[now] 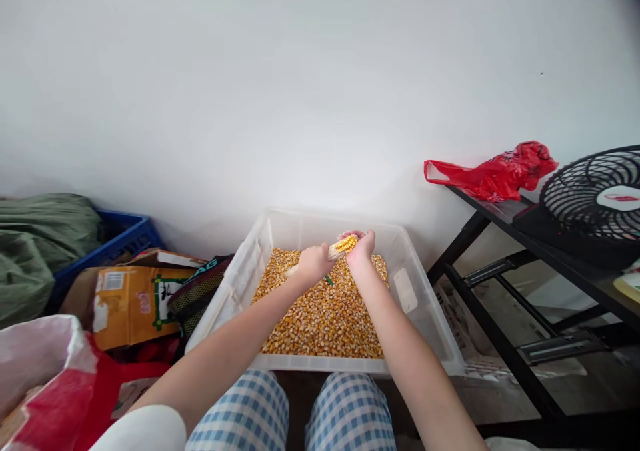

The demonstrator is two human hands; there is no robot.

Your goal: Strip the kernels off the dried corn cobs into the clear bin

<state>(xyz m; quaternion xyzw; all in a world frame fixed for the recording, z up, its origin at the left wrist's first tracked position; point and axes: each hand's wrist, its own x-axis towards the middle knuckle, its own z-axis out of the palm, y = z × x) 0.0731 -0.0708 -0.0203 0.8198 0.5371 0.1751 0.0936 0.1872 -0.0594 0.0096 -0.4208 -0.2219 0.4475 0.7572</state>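
Note:
Between my two hands is an ear of corn, held over a clear plastic bin. Yellow kernels still cover its right end, while the part toward my left hand is bare pale cob. My left hand is wrapped round the bare part. At the kernelled end, my right hand grips with its fingers curled behind the ear. Loose corn kernels lie in a deep layer in the bin below. A small green piece rests on the kernels under my hands.
On the right, a black metal rack carries a red plastic bag and a black fan. To the left are a cardboard box, a blue crate, a green cloth and a red-and-white bag. A white wall stands behind.

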